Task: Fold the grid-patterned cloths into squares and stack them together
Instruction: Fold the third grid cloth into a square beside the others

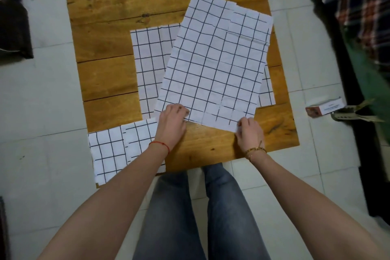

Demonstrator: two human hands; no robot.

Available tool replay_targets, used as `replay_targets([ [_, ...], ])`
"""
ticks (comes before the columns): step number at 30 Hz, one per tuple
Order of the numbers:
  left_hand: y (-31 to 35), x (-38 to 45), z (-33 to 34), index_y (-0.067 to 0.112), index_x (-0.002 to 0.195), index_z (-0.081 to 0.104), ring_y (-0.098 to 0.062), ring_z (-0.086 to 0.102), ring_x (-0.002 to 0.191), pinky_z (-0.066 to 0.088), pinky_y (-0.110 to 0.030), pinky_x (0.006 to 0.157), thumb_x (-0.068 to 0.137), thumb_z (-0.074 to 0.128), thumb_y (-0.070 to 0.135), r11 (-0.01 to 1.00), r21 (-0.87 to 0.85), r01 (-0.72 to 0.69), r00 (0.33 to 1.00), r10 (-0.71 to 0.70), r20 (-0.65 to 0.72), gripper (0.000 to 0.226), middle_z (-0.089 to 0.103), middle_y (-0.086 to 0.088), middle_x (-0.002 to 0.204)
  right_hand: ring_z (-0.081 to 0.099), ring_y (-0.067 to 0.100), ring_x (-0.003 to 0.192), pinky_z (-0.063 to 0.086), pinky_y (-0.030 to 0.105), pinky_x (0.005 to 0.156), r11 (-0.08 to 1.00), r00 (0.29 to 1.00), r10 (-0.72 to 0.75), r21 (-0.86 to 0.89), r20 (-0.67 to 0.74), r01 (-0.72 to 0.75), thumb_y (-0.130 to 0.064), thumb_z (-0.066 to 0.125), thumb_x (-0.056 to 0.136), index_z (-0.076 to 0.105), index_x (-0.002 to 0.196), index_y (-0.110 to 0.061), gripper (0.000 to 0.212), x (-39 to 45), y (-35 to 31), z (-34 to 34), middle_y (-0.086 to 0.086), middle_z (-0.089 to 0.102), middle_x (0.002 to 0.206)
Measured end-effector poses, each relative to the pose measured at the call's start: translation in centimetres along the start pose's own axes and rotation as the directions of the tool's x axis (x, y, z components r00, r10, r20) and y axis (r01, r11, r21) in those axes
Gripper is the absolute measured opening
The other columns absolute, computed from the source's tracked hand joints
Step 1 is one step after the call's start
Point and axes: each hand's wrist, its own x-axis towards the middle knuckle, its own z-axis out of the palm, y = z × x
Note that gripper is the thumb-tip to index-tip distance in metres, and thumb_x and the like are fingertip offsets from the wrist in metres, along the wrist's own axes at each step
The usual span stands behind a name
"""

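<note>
A long white cloth with a black grid [213, 63] lies spread and slightly tilted across the wooden table [109, 34]. My left hand [172, 123] pinches its near left corner. My right hand [250, 131] pinches its near right corner. Under it lies another grid cloth [147, 61], showing at the left and at the right edge. A folded grid cloth [114, 150] rests on the table's near left corner, partly under my left forearm and overhanging the edge.
The table stands on a white tiled floor. A small box [324, 106] and a clip [356, 113] lie on the floor at the right. Plaid fabric [358, 0] is piled at the far right. Dark cloth [12, 23] sits at the left. My legs are below the table's near edge.
</note>
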Motion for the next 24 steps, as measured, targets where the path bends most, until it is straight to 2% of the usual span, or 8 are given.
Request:
replay_targets([
  [7, 2.1, 0.8, 1.1, 0.020, 0.124, 0.055, -0.021, 0.039, 0.124, 0.034, -0.035, 0.103, 0.087, 0.059, 0.013, 0.999, 0.031, -0.020, 0.996, 0.017, 0.088, 0.038, 0.048, -0.001, 0.130, 0.049, 0.022, 0.091, 0.041, 0.031, 0.079, 0.999, 0.995, -0.026, 0.031, 0.096, 0.023, -0.004, 0.054, 0.084, 0.052, 0.096, -0.016, 0.017, 1.3, 1.2, 0.0, 0.005, 0.054, 0.100],
  [11, 3.2, 1.1, 1.6, 0.021, 0.126, 0.054, -0.020, 0.038, 0.124, 0.034, -0.035, 0.104, 0.087, 0.061, 0.015, 0.999, 0.046, -0.021, 0.993, 0.015, 0.115, 0.040, 0.046, -0.001, 0.131, 0.050, 0.021, 0.091, 0.044, 0.030, 0.080, 0.995, 0.995, -0.055, 0.084, 0.085, 0.048, -0.005, 0.054, 0.084, 0.051, 0.087, -0.019, 0.014, 1.7, 1.9, -0.2, 0.002, 0.054, 0.093],
  [13, 3.7, 1.3, 2.0, 0.021, 0.125, 0.054, -0.019, 0.039, 0.122, 0.036, -0.034, 0.104, 0.086, 0.063, 0.017, 0.999, 0.038, -0.023, 0.993, 0.018, 0.119, 0.040, 0.046, -0.001, 0.129, 0.049, 0.019, 0.091, 0.045, 0.031, 0.080, 0.988, 0.995, -0.076, 0.142, 0.069, 0.065, -0.012, 0.059, 0.085, 0.050, 0.089, -0.019, 0.012, 1.9, 2.4, -0.4, 0.000, 0.053, 0.092],
  [15, 4.2, 1.5, 2.4, 0.021, 0.125, 0.054, -0.019, 0.040, 0.121, 0.038, -0.034, 0.103, 0.086, 0.064, 0.016, 0.999, 0.034, -0.020, 0.992, 0.015, 0.124, 0.040, 0.047, -0.001, 0.128, 0.047, 0.016, 0.090, 0.046, 0.031, 0.081, 0.983, 0.988, -0.119, 0.153, 0.096, 0.104, -0.024, 0.067, 0.081, 0.048, 0.096, -0.020, 0.024, 2.1, 2.8, -0.5, -0.002, 0.050, 0.095],
  [17, 4.6, 1.6, 2.6, 0.021, 0.124, 0.054, -0.018, 0.041, 0.120, 0.039, -0.032, 0.102, 0.085, 0.064, 0.016, 0.999, 0.033, -0.012, 0.992, 0.008, 0.122, 0.040, 0.047, 0.000, 0.127, 0.046, 0.015, 0.091, 0.045, 0.030, 0.083, 0.982, 0.980, -0.152, 0.128, 0.126, 0.136, -0.028, 0.071, 0.078, 0.048, 0.100, -0.021, 0.033, 2.1, 3.1, -0.5, -0.002, 0.049, 0.098],
  [20, 5.0, 1.9, 2.9, 0.021, 0.122, 0.053, -0.018, 0.041, 0.119, 0.040, -0.032, 0.100, 0.084, 0.066, 0.017, 0.999, 0.043, 0.005, 0.993, -0.010, 0.117, 0.040, 0.046, 0.000, 0.126, 0.043, 0.014, 0.090, 0.042, 0.027, 0.081, 0.981, 0.979, -0.159, 0.130, 0.127, 0.142, -0.019, 0.068, 0.080, 0.049, 0.099, -0.019, 0.028, 2.4, 3.4, -0.4, -0.001, 0.050, 0.099],
  [24, 4.9, 2.0, 2.9, 0.022, 0.120, 0.053, -0.018, 0.042, 0.117, 0.040, -0.031, 0.097, 0.083, 0.067, 0.018, 0.997, 0.071, -0.007, 0.993, -0.002, 0.119, 0.041, 0.046, -0.001, 0.124, 0.043, 0.014, 0.085, 0.042, 0.026, 0.076, 0.977, 0.974, -0.186, 0.128, 0.132, 0.169, -0.011, 0.063, 0.083, 0.048, 0.087, -0.022, 0.019, 2.7, 3.7, -0.4, -0.002, 0.049, 0.093],
])
